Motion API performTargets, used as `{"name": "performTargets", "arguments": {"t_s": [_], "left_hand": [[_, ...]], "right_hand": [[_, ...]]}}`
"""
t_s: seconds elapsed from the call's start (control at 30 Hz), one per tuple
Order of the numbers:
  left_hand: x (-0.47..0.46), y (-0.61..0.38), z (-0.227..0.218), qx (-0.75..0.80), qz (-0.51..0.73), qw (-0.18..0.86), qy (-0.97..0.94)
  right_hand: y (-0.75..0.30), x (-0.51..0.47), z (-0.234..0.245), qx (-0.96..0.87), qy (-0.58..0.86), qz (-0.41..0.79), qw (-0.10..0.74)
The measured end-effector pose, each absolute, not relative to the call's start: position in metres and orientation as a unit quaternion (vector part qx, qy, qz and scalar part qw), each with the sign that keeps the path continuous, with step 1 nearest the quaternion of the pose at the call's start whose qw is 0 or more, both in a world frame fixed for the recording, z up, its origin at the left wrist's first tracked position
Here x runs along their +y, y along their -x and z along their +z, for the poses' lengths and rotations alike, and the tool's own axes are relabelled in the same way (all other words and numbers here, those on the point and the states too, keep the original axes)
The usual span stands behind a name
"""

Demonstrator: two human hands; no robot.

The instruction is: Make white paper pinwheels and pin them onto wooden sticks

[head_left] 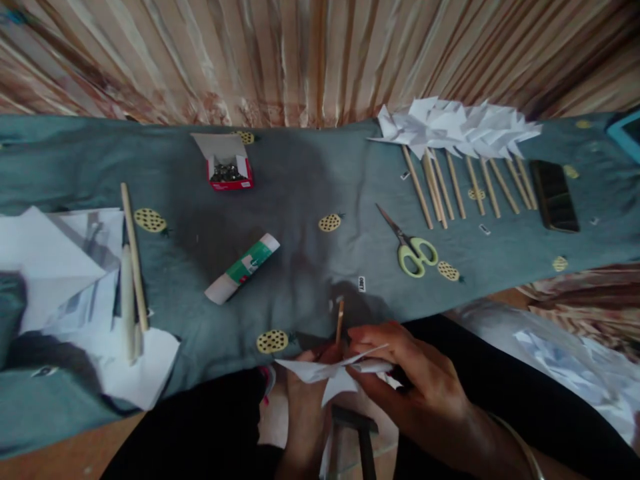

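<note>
**Paper-and-stick work at the near edge of a cloth-covered table**

- Surface: table (310, 193) under a grey-teal cloth, soft and slightly wrinkled, dotted with oval yellow motifs carrying dark spots. Behind it hangs a glossy curtain (300, 60) in brown and cream stripes, folded vertically.
- Right hand (410, 380): fingers pinched narrow on the paper (335, 373), a white folded piece with pointed flaps. It sits just off the near table edge, over the lap. Thin bangle (520, 447) on that wrist.
- Left hand (305, 393): comes up under the paper and touches it. The fingers are mostly hidden by it, so I can't tell the grip.
- Stick (340, 320): thin, round, pale wood, standing upright out of the paper between the two hands.
- Far right: pinwheels (455, 127), white folded paper heads in an overlapping row, their wooden stems fanned toward the near side. Dark phone (554, 195) lies flat just beside them.
- Scissors (413, 248): metal blades shut, light green loops, below the stems.
- Centre-left: glue stick (243, 268) lying on its side, a white tube with a green label, print unreadable. Red box (227, 167) with its white flap open and dark metal bits inside.
- Left: loose white sheets (50, 267) overlapping, with a spare stick (134, 257) across them.
- Small white tag (361, 284) on the cloth, writing too small to read.
</note>
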State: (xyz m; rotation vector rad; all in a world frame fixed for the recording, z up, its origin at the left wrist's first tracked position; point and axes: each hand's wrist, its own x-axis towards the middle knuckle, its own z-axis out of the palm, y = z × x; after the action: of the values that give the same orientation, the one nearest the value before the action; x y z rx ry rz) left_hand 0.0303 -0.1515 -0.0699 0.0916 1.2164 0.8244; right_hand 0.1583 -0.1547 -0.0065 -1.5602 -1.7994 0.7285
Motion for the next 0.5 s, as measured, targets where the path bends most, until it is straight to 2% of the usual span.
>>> {"name": "performTargets", "arguments": {"t_s": [0.17,0.5], "left_hand": [[-0.155,-0.032,-0.081,0.571,0.353,0.741,-0.002],[-0.149,-0.029,-0.079,0.573,0.313,0.756,-0.026]], "right_hand": [[-0.164,-0.141,-0.006,-0.719,0.592,0.183,0.315],[-0.165,-0.131,-0.001,-0.755,0.562,0.171,0.290]]}}
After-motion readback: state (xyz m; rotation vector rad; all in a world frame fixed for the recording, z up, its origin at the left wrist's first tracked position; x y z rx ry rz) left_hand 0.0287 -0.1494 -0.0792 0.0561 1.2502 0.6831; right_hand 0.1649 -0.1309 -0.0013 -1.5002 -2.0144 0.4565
